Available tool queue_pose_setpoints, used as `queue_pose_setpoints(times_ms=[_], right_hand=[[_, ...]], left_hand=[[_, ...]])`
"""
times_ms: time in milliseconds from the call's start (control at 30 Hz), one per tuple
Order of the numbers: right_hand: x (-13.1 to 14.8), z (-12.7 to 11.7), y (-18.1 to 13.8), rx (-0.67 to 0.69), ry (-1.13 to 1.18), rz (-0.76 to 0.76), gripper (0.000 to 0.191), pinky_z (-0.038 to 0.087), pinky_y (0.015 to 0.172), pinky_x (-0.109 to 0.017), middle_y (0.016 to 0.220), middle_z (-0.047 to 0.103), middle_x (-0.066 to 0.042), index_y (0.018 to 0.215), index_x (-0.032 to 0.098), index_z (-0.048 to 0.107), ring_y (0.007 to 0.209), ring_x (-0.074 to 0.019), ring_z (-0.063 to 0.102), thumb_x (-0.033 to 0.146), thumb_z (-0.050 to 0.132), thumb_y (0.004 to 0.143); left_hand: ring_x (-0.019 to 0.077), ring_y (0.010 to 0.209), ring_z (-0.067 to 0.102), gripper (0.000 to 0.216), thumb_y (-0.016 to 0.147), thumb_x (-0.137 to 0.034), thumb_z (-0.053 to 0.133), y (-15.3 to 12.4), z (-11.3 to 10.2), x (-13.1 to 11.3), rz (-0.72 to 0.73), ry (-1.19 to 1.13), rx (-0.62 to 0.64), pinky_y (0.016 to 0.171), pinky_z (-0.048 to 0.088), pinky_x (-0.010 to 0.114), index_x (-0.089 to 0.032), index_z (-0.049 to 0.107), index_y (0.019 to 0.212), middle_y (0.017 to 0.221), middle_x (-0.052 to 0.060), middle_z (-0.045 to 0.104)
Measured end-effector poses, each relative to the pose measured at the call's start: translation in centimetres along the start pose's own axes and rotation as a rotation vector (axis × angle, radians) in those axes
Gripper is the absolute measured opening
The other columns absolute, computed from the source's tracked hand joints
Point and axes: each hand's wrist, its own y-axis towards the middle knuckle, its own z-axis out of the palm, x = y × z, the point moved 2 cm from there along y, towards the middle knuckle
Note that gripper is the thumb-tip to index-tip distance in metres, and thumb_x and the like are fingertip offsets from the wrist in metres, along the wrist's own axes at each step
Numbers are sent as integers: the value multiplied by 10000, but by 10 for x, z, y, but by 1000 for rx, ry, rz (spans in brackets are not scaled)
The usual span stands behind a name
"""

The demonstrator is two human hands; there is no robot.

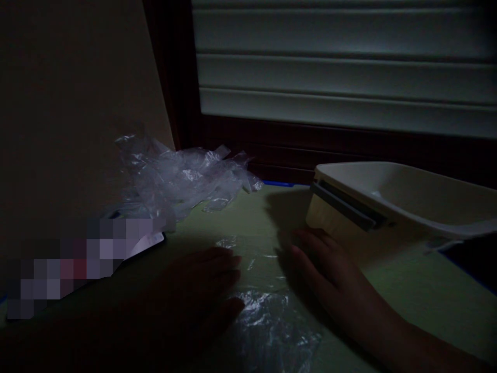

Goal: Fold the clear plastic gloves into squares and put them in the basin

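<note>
A clear plastic bag [272, 321] lies flat and wrinkled on the green tabletop [248, 217], between my two hands. Over its left edge rests my left hand [209, 280], dark in shadow, its fingers stretched out and the thumb apart. On the other side my right hand [330, 274] has its fingers extended toward the tabletop, close to the bag and in front of a cream plastic bin [349, 220]. I see nothing held in either hand. Poor light hides much of the left palm and wrist.
A heap of crumpled clear plastic bags [186, 176] sits at the back left. A phone-like device [149, 242], mostly pixelated, lies at the left. Behind the table are a dark wooden frame [272, 134] and a slatted shutter [330, 67].
</note>
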Motion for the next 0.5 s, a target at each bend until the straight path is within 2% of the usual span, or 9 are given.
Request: queue_pose_setpoints(times_ms=[233, 400, 500], right_hand=[[-7, 5, 6, 73, -7, 61, 248, 447, 737, -373, 855, 631, -92, 882, 162, 634, 804, -228, 585, 294, 426, 850], [-10, 6, 6, 48, 137, 170, 249, 461, 622, -296, 806, 668, -75, 849, 160, 662, 696, -197, 619, 299, 459, 812], [-11, 6, 6, 34, 224, 176, 235, 449, 565, -264, 723, 651, -50, 783, 172, 639, 628, -175, 600, 312, 455, 821]], left_hand=[[201, 1121, 491, 366, 947, -378, 299, -3, 3, 2, -4, -50, 13, 968, 393, 349, -195, 578, 1095, 1179, 43, 589], [186, 1054, 532, 363, 951, -350, 279, 2, -2, 0, 21, -57, 7, 933, 420, 320, -187, 598, 1008, 1090, 51, 626], [179, 1026, 544, 296, 937, -306, 326, 6, 0, 2, -48, -132, -23, 916, 435, 309, -200, 602, 958, 1073, 29, 621]])
